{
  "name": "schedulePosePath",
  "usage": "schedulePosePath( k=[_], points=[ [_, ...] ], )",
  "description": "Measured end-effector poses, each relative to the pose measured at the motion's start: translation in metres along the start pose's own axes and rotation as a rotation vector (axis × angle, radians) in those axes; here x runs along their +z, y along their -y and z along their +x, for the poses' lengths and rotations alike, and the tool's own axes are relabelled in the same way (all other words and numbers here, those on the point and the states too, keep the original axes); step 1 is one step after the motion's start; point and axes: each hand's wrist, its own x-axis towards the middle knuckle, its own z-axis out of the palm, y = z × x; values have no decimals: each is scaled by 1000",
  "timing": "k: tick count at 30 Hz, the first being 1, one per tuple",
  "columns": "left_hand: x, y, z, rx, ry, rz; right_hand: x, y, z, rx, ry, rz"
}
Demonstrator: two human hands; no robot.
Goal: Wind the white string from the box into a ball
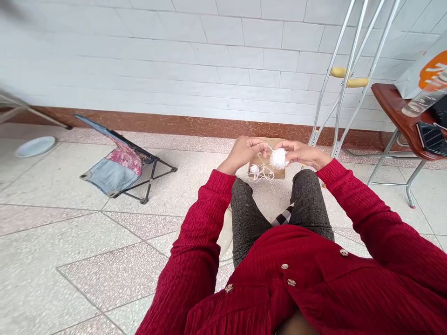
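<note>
A white ball of yarn [278,159] is held in my right hand [299,153], whose fingers wrap over its top and right side. Just left of it, my left hand [246,151] pinches a white strand that runs to the ball. Below both hands a shallow cardboard box [279,174] rests near the floor in front of my knees. Inside it lies a smaller white ball [254,169], with loose loops of yarn [267,172] beside it, some hanging over the box's front edge.
A folding stool [118,170] stands on the left, with a white plate [36,146] farther left. Metal crutches [340,83] lean on the tiled wall at the right, beside a brown stool [398,109] bearing a bottle [424,100], a bag and a dark object.
</note>
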Motion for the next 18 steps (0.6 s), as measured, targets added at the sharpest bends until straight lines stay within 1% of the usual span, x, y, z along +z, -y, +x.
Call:
schedulePosePath(
  k=[1, 3, 6, 8, 10, 12, 15, 18],
  points=[
    [1, 2, 0, 9, 15, 34, 2, -1, -3, 8, 64, 67],
    [3, 6, 1, 24, 14, 87, 5, -3, -7, -8, 123, 196],
    [7, 10, 2, 44, -44, 102, 10, -4, -9, -94, 106, 329],
    [11, 14, 3, 41, -71, 84, 13, 1, -10, -168, 62, 350],
    [17, 18, 2, 11, -67, 63, 17, 12, -9, -244, -12, 315],
    [24, 20, 1, -29, -41, 27, 19, 27, -8, -316, -114, 230],
    [31, 20, -1, -69, 23, -59, 16, 47, -3, -392, -278, 36],
    [33, 16, -2, -115, 121, -134, 11, 59, 4, -457, -476, -186]
  ],
)
